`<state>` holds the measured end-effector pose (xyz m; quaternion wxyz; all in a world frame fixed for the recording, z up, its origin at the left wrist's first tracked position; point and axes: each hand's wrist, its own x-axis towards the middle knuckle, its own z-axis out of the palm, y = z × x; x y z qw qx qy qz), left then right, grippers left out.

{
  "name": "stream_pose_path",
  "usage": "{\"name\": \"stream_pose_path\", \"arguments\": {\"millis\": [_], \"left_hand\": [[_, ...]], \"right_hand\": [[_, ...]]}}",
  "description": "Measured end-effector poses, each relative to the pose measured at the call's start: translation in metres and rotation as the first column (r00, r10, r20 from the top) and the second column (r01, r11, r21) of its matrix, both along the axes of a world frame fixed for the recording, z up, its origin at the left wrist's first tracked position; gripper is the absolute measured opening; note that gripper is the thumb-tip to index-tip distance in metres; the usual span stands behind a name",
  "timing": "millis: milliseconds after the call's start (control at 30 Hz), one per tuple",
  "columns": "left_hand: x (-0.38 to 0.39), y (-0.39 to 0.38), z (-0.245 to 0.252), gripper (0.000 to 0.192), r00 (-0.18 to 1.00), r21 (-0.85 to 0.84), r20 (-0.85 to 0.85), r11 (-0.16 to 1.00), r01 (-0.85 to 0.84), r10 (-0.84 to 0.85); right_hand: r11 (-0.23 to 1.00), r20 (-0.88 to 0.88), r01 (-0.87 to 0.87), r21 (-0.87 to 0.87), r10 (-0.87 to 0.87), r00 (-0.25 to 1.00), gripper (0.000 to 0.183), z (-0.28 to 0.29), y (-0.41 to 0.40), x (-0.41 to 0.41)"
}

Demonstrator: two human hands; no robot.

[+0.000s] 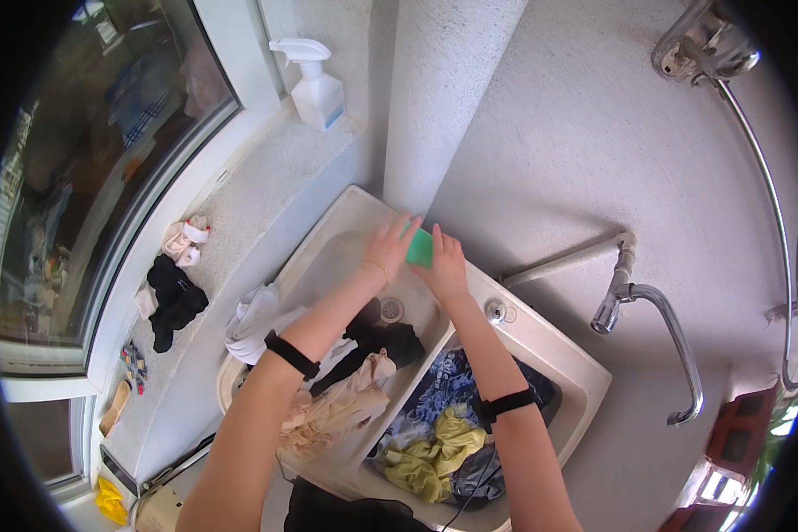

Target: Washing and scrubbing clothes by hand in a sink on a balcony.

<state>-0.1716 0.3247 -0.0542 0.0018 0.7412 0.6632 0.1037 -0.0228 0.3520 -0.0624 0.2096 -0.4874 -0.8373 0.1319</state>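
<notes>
Between my two hands, above the far end of a double-basin laundry sink (336, 216), is a green block (420, 249), either soap or a sponge. My left hand (391, 251), slightly blurred, has its fingers at the block's left edge. My right hand (448, 266) grips the block's right side. In the left basin, below my forearms, lie a white cloth (256, 322), a black cloth (399, 346) and a stained beige cloth (346, 413) near the drain (392, 310). The right basin holds a yellow cloth (442, 445) and a dark blue patterned garment (442, 386), partly hidden by my right arm.
A white spray bottle (317, 93) stands on the window ledge (259, 166). Farther along it are black cloth (173, 299), pale cloth (185, 241), clothespins (134, 369) and a wooden brush (116, 407). The chrome faucet (671, 359) projects from the wall at right. A pipe (445, 86) rises behind the sink.
</notes>
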Motion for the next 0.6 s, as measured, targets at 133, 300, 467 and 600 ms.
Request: {"name": "stream_pose_path", "arguments": {"millis": [133, 300, 467, 600], "left_hand": [[-0.016, 0.045, -0.001, 0.073, 0.963, -0.305, 0.091, 0.914, 0.268, -0.253], [-0.018, 0.064, 0.000, 0.057, 0.914, -0.294, -0.026, 0.877, 0.380, -0.405], [-0.016, 0.064, 0.024, 0.056, 0.902, -0.339, -0.045, 0.856, 0.391, -0.430], [-0.021, 0.057, 0.033, 0.062, 0.888, -0.359, -0.061, 0.840, 0.407, -0.456]], "right_hand": [[0.997, -0.004, -0.067, -0.035, 0.066, 0.998, 0.064, -0.005, 0.014, -0.007], [0.995, -0.030, -0.098, 0.016, 0.098, 0.995, 0.045, -0.009, 0.020, -0.007], [0.997, -0.001, -0.071, -0.006, 0.071, 0.997, 0.048, -0.006, 0.018, -0.005], [0.996, -0.001, -0.088, -0.019, 0.088, 0.996, 0.050, 0.011, 0.008, -0.012]]}}
